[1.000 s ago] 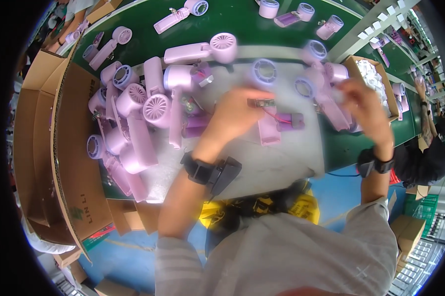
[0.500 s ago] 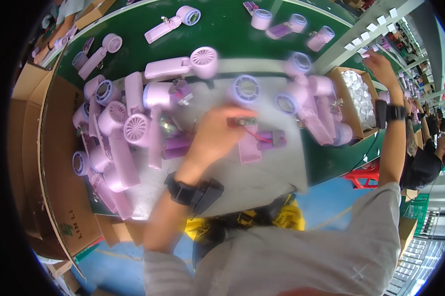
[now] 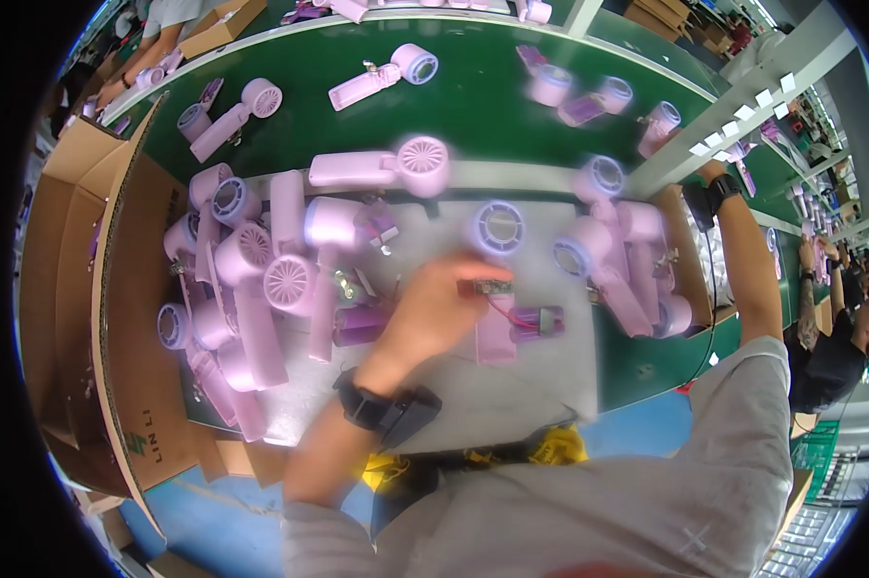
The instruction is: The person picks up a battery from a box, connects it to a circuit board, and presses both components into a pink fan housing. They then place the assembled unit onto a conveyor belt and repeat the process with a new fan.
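My left hand [image 3: 441,306] is closed on a small green circuit board [image 3: 493,286] over the grey mat. Red wires run from the board to a purple battery [image 3: 538,324]. Beside the battery lies a pink handle [image 3: 495,337], and above the board stands the round fan head [image 3: 499,228] of the same handheld fan, with a pale blue ring. My right hand [image 3: 712,172] is stretched far out to the right, by the white post [image 3: 754,101] with small white tags stuck on it. The post hides its fingers.
Several pink handheld fans [image 3: 245,250] are heaped at the left, next to a tall cardboard box [image 3: 150,376]. Another group of fans [image 3: 608,250] lies right of the mat. A cardboard tray [image 3: 678,241] of white pieces stands beyond it. More fans [image 3: 386,79] lie on the green belt behind.
The whole view has shifted, so the bench sits lower in it. My right hand has moved left toward the post. My left hand still holds the circuit board in about the same place.
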`<state>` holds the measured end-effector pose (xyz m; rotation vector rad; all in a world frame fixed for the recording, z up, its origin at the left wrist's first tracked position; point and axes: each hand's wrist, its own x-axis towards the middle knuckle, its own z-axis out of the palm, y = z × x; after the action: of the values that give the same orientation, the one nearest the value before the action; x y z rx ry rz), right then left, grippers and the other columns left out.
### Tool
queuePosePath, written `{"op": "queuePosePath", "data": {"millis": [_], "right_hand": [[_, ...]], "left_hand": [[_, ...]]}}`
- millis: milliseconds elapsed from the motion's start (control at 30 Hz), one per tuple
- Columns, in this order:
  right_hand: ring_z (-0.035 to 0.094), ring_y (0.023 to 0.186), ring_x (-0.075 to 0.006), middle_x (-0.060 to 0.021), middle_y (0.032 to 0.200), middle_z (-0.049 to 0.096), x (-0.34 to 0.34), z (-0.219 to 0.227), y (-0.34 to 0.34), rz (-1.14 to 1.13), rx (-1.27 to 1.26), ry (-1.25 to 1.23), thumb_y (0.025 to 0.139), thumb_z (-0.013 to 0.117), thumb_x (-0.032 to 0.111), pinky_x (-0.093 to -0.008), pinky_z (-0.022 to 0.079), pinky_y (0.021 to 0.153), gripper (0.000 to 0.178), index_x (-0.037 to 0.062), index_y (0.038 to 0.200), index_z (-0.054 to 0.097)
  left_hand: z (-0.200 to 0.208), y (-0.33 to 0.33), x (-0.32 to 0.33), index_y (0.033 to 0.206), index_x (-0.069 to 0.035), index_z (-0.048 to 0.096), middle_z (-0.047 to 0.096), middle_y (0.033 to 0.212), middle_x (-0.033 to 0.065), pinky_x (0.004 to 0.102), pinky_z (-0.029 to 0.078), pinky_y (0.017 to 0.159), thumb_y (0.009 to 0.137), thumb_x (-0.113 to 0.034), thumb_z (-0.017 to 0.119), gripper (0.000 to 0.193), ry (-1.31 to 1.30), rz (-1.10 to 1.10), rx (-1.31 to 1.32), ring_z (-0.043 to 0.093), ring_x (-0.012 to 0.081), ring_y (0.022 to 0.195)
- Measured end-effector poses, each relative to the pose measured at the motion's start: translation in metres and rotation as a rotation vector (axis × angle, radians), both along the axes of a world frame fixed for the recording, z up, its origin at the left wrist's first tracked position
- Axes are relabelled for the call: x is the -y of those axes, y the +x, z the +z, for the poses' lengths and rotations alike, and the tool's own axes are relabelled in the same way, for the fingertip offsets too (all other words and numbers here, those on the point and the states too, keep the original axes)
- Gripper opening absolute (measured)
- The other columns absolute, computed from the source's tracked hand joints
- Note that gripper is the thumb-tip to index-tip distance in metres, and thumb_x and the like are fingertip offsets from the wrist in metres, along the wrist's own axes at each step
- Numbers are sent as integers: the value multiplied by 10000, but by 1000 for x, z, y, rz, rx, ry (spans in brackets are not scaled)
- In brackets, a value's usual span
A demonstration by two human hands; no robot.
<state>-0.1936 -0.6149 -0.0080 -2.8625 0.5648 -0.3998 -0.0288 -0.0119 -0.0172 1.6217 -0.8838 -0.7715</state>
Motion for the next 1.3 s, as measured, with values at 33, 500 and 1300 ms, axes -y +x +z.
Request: {"op": "queuePosePath", "data": {"millis": [33, 500, 1300], "right_hand": [[650, 911, -212, -111, 1068, 673, 0, -3, 2, -43, 17, 84, 912, 585, 191, -325, 504, 781, 297, 38, 1162, 632], [589, 708, -151, -92, 896, 631, -1, 21, -18, 27, 188, 1526, 950, 487, 87, -252, 501, 601, 173, 9, 1065, 590], [595, 704, -118, -56, 956, 614, -223, 110, -152, 199, 785, 1097, 907, 559, 58, -206, 475, 577, 409, 34, 1306, 471]], "left_hand": [[1, 0, 0, 1070, -70, 716, 681, 948, 49, 250, 475, 676, 727, 94, 574, 406, -2, 9, -1, 575, 108, 733], [2, 1, 2, 1076, -89, 717, 678, 947, 58, 267, 488, 692, 737, 43, 593, 384, 0, -31, 60, 573, 136, 718], [-8, 5, 7, 1116, -81, 701, 684, 990, 66, 263, 483, 718, 751, 26, 572, 401, -63, -99, 54, 565, 129, 735]]}}
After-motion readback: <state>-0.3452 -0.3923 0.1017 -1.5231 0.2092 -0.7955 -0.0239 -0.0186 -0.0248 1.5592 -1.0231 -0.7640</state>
